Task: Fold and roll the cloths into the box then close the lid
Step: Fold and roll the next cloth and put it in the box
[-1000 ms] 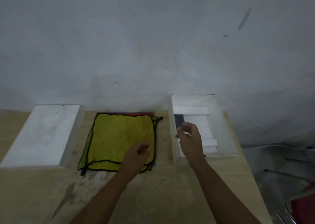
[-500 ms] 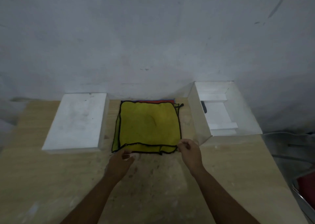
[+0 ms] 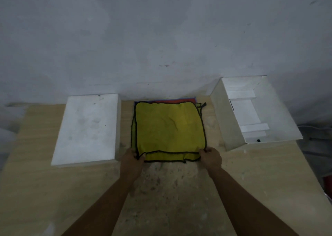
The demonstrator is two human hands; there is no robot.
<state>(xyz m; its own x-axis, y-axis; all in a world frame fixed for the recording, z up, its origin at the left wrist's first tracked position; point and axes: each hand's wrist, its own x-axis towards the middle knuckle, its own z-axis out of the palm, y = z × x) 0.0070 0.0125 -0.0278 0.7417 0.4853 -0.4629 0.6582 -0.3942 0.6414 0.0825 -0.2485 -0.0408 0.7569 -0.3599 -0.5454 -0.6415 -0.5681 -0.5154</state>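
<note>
- The bench (image 3: 53,191) is pale wood-grain board, scuffed and blotchy in the middle near its front edge.
- A yellow cloth (image 3: 168,128), soft, nappy and roughly square with a black stitched hem, lies flat on top of a stack at the middle of the bench's far edge. It has a few shallow creases.
- A second yellow layer (image 3: 167,157) shows under its near edge, and a red cloth (image 3: 172,101) peeks out along the far edge.
- The box (image 3: 221,120), white card with plain rectangular walls and white inserts inside, sits open at the far right corner.
- The lid (image 3: 88,128), a flat white smudged rectangle, lies top up at the far left.
- The left grip (image 3: 133,159) has its fingers curled, pinching the top cloth's near left corner.
- The right grip (image 3: 211,157) pinches the near right corner likewise.
- Both bare forearms reach straight in from the front edge, knuckles up.
</note>
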